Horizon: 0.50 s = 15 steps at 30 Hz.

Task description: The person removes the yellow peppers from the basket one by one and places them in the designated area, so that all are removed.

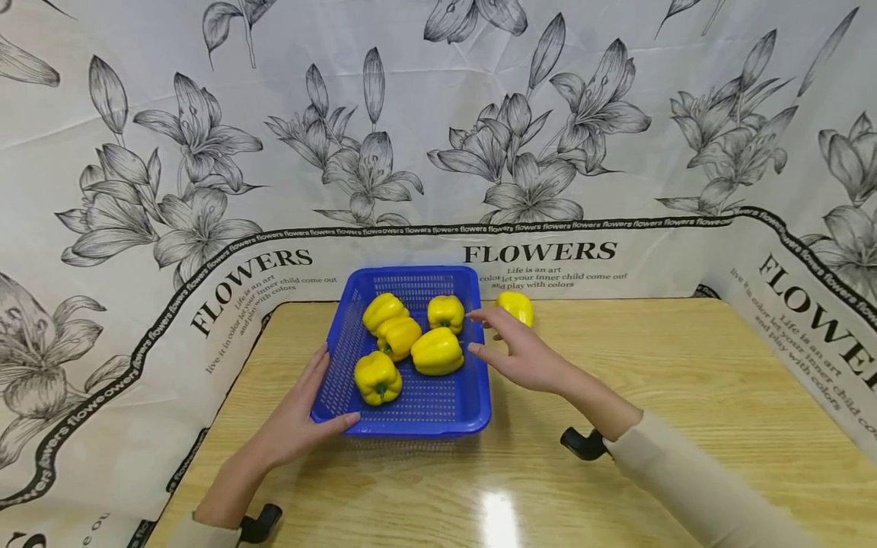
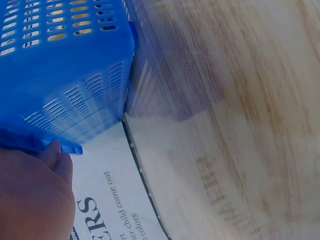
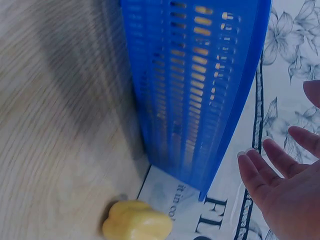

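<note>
Overall, a white floral-print fabric [image 1: 397, 91] with black "FLOWERS" lettering stands behind the blue basket and to both sides of it. Beneath the basket extends a wood-grain desk [image 1: 651, 342]. The blue perforated plastic basket [image 1: 425, 428] rests upright on this surface. Two beige sleeves, left sleeve [image 1: 202, 535] and right sleeve [image 1: 692, 479], enter from the near side of the basket. The left hand [image 1: 301, 415] grips the basket at its near left corner, thumb on the near rim, fingers along the left side. The right hand [image 1: 524, 354] is released, fingers spread and holding nothing, just beside the right rim of the basket. Five yellow bell peppers [image 1: 437, 352] lie inside the basket: two touching at the far left, one at the far right, one right of centre, one at the near left. A sixth bell pepper [image 1: 515, 306] sits outside the basket, to the right of its far end. One black fitting [image 1: 582, 444] is located at the right wrist, on the near right side of the basket.
</note>
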Each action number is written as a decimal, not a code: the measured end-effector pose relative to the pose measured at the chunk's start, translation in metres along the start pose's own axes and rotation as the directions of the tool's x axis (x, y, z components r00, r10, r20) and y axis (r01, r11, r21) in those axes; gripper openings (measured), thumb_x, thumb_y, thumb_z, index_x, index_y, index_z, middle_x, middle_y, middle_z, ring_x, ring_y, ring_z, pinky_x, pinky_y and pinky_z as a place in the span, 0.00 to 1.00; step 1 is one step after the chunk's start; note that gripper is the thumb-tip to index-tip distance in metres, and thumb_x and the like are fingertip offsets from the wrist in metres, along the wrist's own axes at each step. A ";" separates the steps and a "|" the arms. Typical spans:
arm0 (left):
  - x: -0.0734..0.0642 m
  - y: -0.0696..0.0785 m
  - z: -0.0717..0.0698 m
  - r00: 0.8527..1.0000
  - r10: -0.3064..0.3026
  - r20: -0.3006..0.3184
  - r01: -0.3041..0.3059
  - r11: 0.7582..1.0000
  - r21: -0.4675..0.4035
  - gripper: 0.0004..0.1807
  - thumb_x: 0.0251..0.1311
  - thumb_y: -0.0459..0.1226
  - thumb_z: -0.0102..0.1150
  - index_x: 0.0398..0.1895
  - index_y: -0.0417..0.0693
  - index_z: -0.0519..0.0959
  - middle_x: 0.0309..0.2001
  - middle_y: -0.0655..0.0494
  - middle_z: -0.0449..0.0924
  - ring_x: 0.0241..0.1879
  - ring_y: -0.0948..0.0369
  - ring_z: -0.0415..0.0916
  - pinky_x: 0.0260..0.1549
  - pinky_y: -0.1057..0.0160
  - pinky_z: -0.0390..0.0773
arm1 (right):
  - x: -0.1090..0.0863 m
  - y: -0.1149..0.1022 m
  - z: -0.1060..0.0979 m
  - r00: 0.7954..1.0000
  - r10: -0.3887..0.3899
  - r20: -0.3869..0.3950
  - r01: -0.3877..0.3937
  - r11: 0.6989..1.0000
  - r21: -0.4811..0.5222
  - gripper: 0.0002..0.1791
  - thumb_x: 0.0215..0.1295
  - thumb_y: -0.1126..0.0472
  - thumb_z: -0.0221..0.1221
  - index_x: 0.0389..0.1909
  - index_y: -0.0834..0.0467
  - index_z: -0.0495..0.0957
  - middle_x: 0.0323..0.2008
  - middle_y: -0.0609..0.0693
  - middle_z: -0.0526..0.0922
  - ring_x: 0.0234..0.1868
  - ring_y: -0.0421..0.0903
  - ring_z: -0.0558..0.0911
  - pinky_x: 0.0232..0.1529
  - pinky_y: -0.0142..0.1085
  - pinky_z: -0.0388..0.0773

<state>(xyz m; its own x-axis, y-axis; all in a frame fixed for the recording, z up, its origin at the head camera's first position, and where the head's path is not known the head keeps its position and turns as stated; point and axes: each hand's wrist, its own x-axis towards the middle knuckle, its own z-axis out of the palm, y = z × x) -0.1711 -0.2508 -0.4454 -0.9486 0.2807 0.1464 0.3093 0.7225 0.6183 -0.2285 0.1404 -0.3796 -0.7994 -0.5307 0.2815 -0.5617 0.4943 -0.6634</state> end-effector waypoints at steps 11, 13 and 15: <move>-0.001 -0.001 0.000 1.000 -0.018 0.009 0.018 1.000 -0.001 0.63 0.58 0.63 0.67 0.84 0.47 0.42 0.84 0.50 0.34 0.80 0.40 0.41 0.69 0.29 0.53 | 0.005 -0.029 0.035 0.978 -0.190 0.085 0.204 0.961 -0.189 0.31 0.71 0.54 0.64 0.71 0.58 0.69 0.66 0.55 0.71 0.67 0.51 0.72 0.67 0.49 0.72; 0.000 -0.001 0.001 1.000 -0.019 0.011 0.019 1.000 -0.004 0.63 0.58 0.63 0.67 0.84 0.47 0.42 0.84 0.51 0.34 0.80 0.40 0.41 0.69 0.29 0.53 | 0.007 -0.033 0.043 0.973 -0.208 0.098 0.225 0.950 -0.216 0.32 0.70 0.53 0.65 0.71 0.57 0.69 0.66 0.54 0.71 0.67 0.51 0.72 0.66 0.48 0.73; 0.001 -0.001 0.001 1.000 -0.018 0.010 0.018 1.000 -0.005 0.63 0.58 0.63 0.67 0.84 0.48 0.42 0.84 0.51 0.33 0.80 0.40 0.41 0.69 0.29 0.53 | 0.008 -0.036 0.050 0.972 -0.206 0.110 0.227 0.946 -0.231 0.33 0.69 0.53 0.66 0.71 0.56 0.69 0.67 0.54 0.71 0.68 0.51 0.72 0.66 0.48 0.73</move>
<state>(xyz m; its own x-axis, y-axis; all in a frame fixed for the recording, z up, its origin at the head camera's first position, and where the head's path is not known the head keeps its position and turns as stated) -0.1719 -0.2504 -0.4468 -0.9533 0.2738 0.1274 0.2916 0.7245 0.6246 -0.2039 0.0839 -0.3878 -0.6378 -0.6939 0.3342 -0.7622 0.5063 -0.4034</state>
